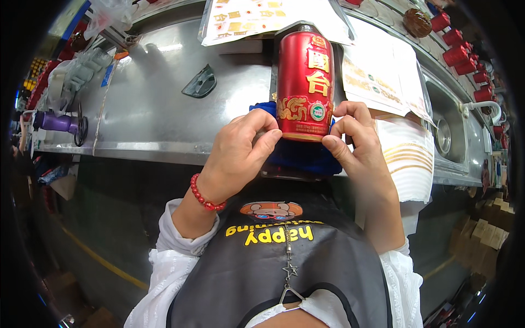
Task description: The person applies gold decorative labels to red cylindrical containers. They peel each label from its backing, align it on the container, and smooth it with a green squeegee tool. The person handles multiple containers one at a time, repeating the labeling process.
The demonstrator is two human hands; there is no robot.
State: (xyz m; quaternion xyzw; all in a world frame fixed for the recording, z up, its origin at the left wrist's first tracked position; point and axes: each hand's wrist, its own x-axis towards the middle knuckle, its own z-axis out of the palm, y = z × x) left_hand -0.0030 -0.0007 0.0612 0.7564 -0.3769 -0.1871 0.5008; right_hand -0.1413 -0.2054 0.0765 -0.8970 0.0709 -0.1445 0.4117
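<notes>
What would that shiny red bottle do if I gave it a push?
The red bottle would probably roll if pushed sideways, because its sides look round. The bunched blue cloth around its near end might slow it, though. Its smooth, shiny surface could also feel a bit slippery.

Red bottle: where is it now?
In the head view, the red bottle is at upper middle, slightly right, its lower end between the left hand and right hand, over blue cloth.
</notes>
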